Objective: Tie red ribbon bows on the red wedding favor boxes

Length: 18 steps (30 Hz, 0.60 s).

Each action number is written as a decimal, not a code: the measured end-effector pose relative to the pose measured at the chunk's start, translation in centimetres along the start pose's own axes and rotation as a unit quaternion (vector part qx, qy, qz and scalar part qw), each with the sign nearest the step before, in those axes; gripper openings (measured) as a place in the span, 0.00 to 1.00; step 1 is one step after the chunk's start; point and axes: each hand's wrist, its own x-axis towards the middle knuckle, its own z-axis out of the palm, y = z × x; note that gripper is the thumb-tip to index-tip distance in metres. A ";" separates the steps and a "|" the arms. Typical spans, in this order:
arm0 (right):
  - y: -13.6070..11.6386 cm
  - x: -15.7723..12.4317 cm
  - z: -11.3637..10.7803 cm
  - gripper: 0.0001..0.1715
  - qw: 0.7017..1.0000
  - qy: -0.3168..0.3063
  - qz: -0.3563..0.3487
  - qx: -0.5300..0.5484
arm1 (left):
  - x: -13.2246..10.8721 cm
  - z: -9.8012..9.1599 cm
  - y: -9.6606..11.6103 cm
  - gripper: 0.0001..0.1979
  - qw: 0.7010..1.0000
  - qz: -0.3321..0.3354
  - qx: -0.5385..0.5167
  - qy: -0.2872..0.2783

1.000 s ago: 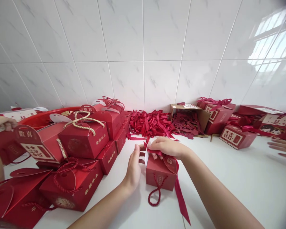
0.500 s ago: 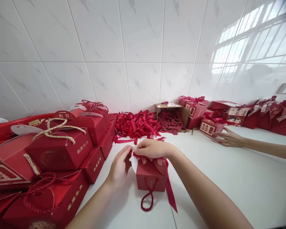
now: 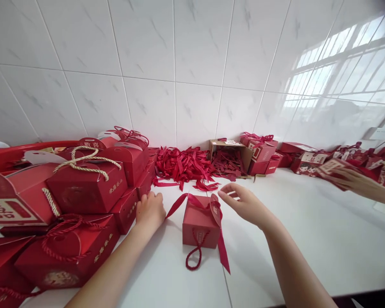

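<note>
A small red gift box (image 3: 200,220) stands on the white table in front of me, with a twisted red cord handle (image 3: 194,259) looping down its near side. Through its top flap (image 3: 214,209) runs a red ribbon (image 3: 177,206); one tail hangs down on the right. My left hand (image 3: 150,209) is closed round the other end and holds it taut to the left of the box. Just right of the flap, my right hand (image 3: 244,203) hovers with fingers apart and nothing in them.
Red gift boxes (image 3: 86,186) are stacked along the left. Against the tiled wall lie loose red ribbons (image 3: 184,164) and an open cardboard box (image 3: 245,156) of dark red strips. At right, another person's hand (image 3: 349,177) holds a red box near more finished boxes.
My left hand has drawn the ribbon out leftward from the flap. My right hand has let go and moved right. The other person's hand has lifted a box off to the right.
</note>
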 end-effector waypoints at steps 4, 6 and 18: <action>2.9 -0.8 1.5 0.24 0.998 -0.026 0.016 0.051 | -0.6 1.0 1.5 0.12 0.994 0.039 -0.087 -0.061; 3.8 -0.6 2.5 0.23 0.996 -0.028 0.004 0.081 | -1.4 1.6 2.2 0.17 0.984 0.029 -0.132 -0.117; 4.5 -0.6 1.4 0.25 0.962 -0.088 -0.015 0.257 | -0.8 0.8 1.3 0.22 0.931 -0.048 -0.249 -0.263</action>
